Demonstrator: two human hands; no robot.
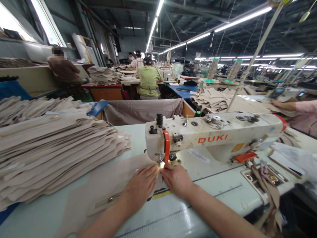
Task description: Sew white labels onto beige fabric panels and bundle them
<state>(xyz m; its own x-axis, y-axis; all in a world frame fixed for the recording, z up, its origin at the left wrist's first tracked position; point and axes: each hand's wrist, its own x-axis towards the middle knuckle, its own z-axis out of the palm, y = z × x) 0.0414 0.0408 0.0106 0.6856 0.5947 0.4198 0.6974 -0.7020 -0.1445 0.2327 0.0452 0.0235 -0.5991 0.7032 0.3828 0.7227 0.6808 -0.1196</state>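
Note:
A beige fabric piece (112, 172) lies flat on the pale sewing table, its right end running under the needle area of a white sewing machine (183, 135). My left hand (141, 183) rests on this fabric with fingers stretched forward, the tips just in front of the lit presser foot. Close beside it, my right hand (177, 178) has its fingers bent and pressed together at the fabric's edge by the foot. The fingertips partly cover that edge. An orange guard (166, 145) hangs down above the right fingers.
Tall stacks of beige cut pieces (59, 155) fill the left side. On the right, a small parts tray (266, 178) holds rings and fabric strips. A cloth-lined bin (143, 110) stands behind the table. A co-worker's arm (284, 105) reaches in at right; other people sit farther back.

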